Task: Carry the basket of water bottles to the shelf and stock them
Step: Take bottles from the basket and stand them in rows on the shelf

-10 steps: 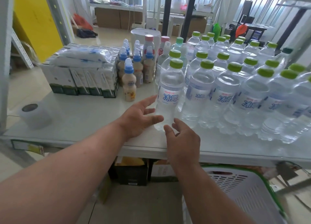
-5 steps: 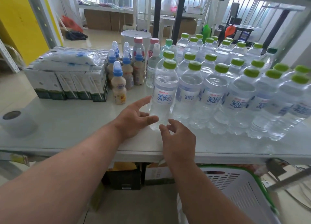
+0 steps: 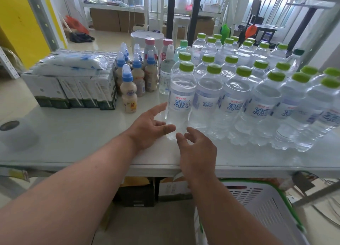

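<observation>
Several clear water bottles with green caps (image 3: 239,90) stand in rows on the white shelf (image 3: 82,134). The front-left bottle (image 3: 181,97) stands at the row's near end. My left hand (image 3: 149,129) is spread just left of its base, fingers straight, thumb near the bottle's foot. My right hand (image 3: 197,149) hovers in front of the same bottle with relaxed fingers, holding nothing. The white basket with a green rim (image 3: 261,208) sits below the shelf edge at the lower right, and no bottle shows in it.
Small blue-capped drink bottles (image 3: 128,92) and carton packs (image 3: 73,90) fill the shelf's left half. A white tape roll (image 3: 16,134) lies at the far left. Cardboard boxes (image 3: 136,195) sit under the shelf. A metal upright (image 3: 320,38) rises on the right.
Both hands stay around the front-left bottle's base, barely shifted. The view has drifted so the shelf's contents sit further left in frame.
</observation>
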